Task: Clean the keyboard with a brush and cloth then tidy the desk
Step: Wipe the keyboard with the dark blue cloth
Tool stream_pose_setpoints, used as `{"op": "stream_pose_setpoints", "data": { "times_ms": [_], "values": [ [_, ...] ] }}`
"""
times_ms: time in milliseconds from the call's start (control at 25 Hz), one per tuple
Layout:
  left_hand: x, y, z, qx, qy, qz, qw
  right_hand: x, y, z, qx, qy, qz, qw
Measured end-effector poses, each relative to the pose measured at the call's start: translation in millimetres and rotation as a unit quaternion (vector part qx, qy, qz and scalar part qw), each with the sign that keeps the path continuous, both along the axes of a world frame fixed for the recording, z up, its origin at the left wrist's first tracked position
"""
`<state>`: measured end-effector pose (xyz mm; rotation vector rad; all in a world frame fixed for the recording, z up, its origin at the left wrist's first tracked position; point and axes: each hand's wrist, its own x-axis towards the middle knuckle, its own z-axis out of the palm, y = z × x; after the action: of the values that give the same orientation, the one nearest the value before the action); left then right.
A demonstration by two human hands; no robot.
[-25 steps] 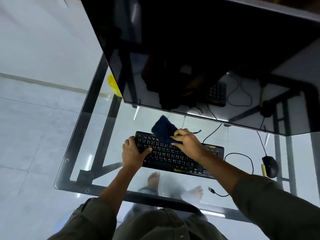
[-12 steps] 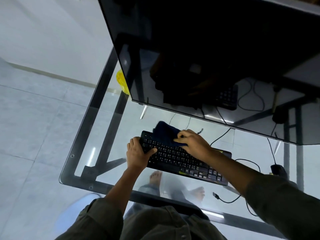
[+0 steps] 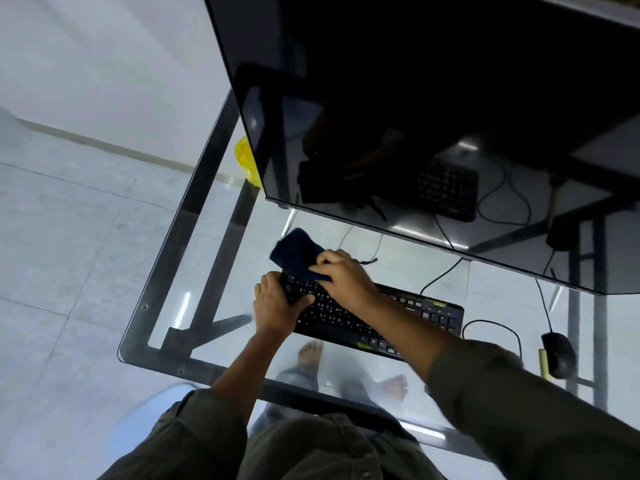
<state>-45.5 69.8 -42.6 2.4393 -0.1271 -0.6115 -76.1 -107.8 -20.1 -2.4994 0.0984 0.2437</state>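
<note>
A black keyboard [image 3: 408,315] lies on the glass desk [image 3: 221,251], angled down to the right. My left hand [image 3: 277,308] grips its left end, thumb lying over the keys. My right hand [image 3: 346,280] presses a dark blue cloth [image 3: 296,256] onto the keyboard's upper left corner; much of the cloth sticks out past the fingers toward the monitor. No brush can be made out for certain.
A big dark monitor [image 3: 433,98] overhangs the back of the desk. A black mouse [image 3: 558,355] sits at the right with a yellowish stick [image 3: 543,363] beside it. Cables [image 3: 491,323] trail behind the keyboard. A yellow object [image 3: 247,161] stands at the far left.
My right hand has slid the cloth leftward along the top rows to the keyboard's upper left corner. My left hand stays on the left end. The camera view has shifted.
</note>
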Motion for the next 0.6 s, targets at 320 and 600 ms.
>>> {"op": "stream_pose_setpoints", "data": {
  "times_ms": [320,600],
  "values": [
    [-1.2,2.2,1.8,-0.004,0.008,0.014,1.000,-38.8,-20.7,0.8,-0.030,-0.008,-0.024,0.999],
    [-1.0,0.7,4.5,0.006,0.017,0.009,1.000,-143.0,-121.4,8.8,-0.110,0.028,-0.068,0.991]
  ]
}}
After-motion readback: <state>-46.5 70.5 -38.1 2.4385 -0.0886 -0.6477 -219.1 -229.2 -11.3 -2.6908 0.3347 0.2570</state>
